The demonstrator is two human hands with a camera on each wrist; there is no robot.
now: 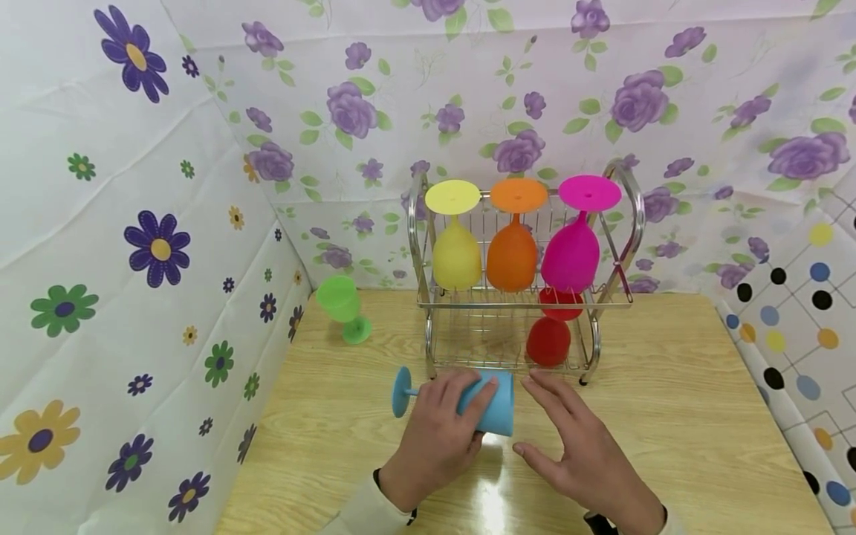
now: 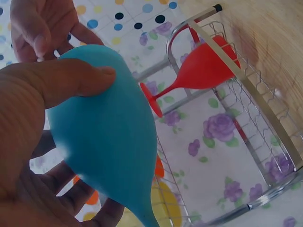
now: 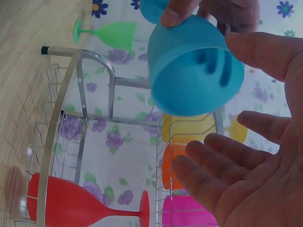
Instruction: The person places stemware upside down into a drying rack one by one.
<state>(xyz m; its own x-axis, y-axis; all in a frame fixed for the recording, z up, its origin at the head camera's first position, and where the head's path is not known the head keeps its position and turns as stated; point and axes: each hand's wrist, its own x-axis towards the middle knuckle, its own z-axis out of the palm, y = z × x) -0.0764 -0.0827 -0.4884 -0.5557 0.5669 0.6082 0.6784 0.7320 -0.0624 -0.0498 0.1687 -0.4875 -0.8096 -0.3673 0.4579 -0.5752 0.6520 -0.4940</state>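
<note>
My left hand (image 1: pixel 441 427) grips a blue goblet (image 1: pixel 498 405) round its bowl, held sideways above the table with the foot to the left and the mouth to the right. In the left wrist view the thumb lies along the goblet's side and the fingers curl beneath. My right hand (image 1: pixel 582 446) is just right of the rim, fingers spread and thumb apart, holding nothing. The right wrist view looks into the goblet's mouth, with the right palm (image 3: pixel 255 189) beside it. Just beyond both hands stands a two-tier metal rack (image 1: pixel 524 305).
Yellow (image 1: pixel 457 256), orange (image 1: pixel 512 256) and magenta goblets (image 1: pixel 571 256) stand upside down on the rack's upper tier. A red goblet (image 1: pixel 548 342) is on the lower tier, right side. A green goblet (image 1: pixel 339 299) stands upright on the table (image 1: pixel 321 401) at the left. Patterned cloth walls surround the table.
</note>
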